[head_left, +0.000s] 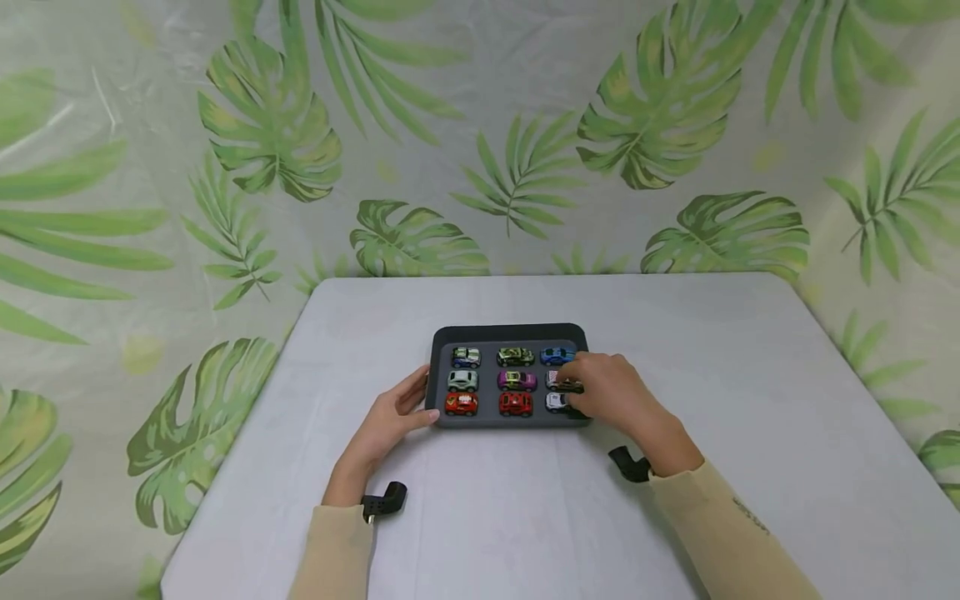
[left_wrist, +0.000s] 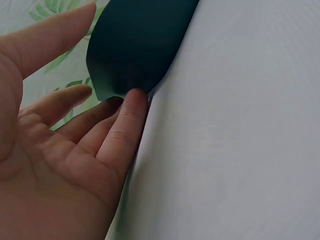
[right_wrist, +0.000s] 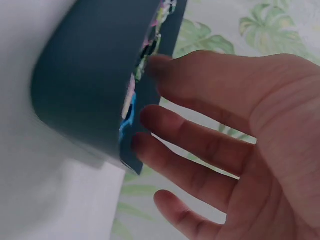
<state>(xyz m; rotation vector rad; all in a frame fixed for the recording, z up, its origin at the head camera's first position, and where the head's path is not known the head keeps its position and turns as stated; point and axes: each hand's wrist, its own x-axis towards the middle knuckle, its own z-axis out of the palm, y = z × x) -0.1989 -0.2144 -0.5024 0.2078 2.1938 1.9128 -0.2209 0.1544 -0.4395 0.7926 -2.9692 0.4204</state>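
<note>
A dark grey tray (head_left: 480, 333) lies on the table with toy cars in three rows of three. The front row has red cars (head_left: 461, 405) and a white car (head_left: 556, 402); a mint-coloured car (head_left: 462, 381) and a purple car (head_left: 517, 381) are in the middle row. Behind them are a camouflage car (head_left: 515, 357) and a blue car (head_left: 557, 356). My left hand (head_left: 392, 421) touches the tray's left end with extended fingers, thumb by its near corner. Over the right column reaches my right hand (head_left: 615, 392), fingers spread, partly hiding cars there; whether its fingertips touch one is unclear.
A white cloth covers the table (head_left: 480, 517). Behind and around it hangs a leaf-patterned sheet (head_left: 420, 158). Each wrist wears a black camera mount, the left mount (head_left: 386, 500) and the right mount (head_left: 630, 465).
</note>
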